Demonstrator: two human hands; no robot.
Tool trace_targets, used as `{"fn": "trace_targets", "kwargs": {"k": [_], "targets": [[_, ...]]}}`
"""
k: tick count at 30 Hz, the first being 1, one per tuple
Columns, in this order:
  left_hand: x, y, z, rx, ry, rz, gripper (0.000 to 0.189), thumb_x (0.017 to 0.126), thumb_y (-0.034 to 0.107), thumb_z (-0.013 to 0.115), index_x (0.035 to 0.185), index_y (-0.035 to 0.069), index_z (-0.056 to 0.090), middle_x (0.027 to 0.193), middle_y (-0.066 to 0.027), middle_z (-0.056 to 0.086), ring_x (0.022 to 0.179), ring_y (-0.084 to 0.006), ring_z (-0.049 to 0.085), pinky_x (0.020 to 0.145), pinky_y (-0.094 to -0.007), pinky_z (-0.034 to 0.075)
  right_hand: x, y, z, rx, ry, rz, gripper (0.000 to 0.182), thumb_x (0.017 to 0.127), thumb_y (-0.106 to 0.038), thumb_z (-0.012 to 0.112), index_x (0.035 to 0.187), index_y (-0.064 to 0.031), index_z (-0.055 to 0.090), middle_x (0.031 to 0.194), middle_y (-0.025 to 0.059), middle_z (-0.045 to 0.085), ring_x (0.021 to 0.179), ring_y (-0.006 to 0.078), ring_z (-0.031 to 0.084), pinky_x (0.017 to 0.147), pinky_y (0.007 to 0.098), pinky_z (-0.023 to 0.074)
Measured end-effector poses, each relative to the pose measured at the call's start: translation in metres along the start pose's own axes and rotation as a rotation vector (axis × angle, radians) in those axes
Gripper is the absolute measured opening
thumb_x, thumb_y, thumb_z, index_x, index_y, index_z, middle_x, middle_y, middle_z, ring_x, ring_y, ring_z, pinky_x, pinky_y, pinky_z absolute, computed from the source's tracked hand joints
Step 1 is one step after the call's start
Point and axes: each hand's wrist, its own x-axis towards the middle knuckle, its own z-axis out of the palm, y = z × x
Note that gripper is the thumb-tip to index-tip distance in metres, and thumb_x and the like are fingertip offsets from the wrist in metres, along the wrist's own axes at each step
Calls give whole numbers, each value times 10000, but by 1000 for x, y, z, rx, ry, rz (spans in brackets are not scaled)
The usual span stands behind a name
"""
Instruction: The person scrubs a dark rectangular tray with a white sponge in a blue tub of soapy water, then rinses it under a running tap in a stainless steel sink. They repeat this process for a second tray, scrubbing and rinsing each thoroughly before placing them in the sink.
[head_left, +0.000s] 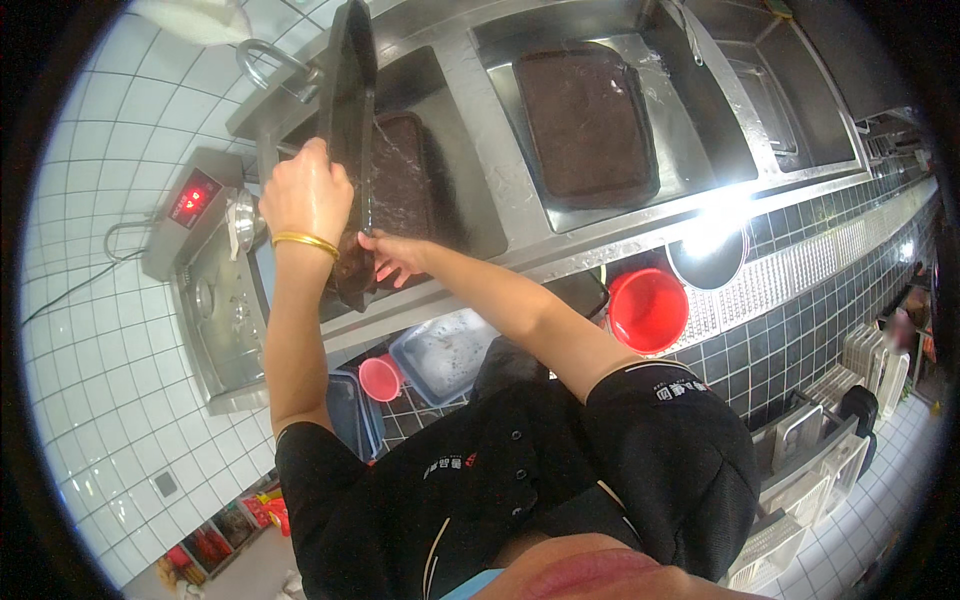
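My left hand (307, 187), with a gold bangle on its wrist, grips the side of a dark rectangular tray (349, 97) stood steeply on edge over the left sink basin. At the tray's near end, my right hand (401, 259) has its thumb against the rim and its fingers spread below. A brown, wet-looking thing (354, 270) shows between the hands at the basin's front edge; what it is I cannot tell. Another dark brown tray (401, 169) lies in the same basin, partly hidden by the raised one. A similar brown tray (592, 127) lies flat in the middle basin.
A curved metal faucet (277, 64) reaches toward the raised tray. Left stands a steel unit with a red digital display (193, 196). Below the sink edge are a grey-blue tub of suds (446, 352), a pink cup (380, 379) and a red bucket (649, 311). White crates (795, 480) stand right.
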Motion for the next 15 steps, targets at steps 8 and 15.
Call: {"fn": "trace_targets", "kwargs": {"k": [8,15], "targets": [[39,-33,-1,-484,160,45,245,731,200,542,661,-16,452,599,-183,486,557,-348,443,543,-414,358,-89,-3,-70,140,916,-522,578,752,-337,693,1154,-21,424,1028,120,540,947,212,516,813,348,410],[58,55,144,-1129,-371,36,385,853,413,537,816,33,589,648,-67,573,655,-159,596,557,-308,449,-265,32,-232,167,1354,-896,315,806,-103,635,1098,-24,547,888,50,593,785,128,533,689,256,434]]}}
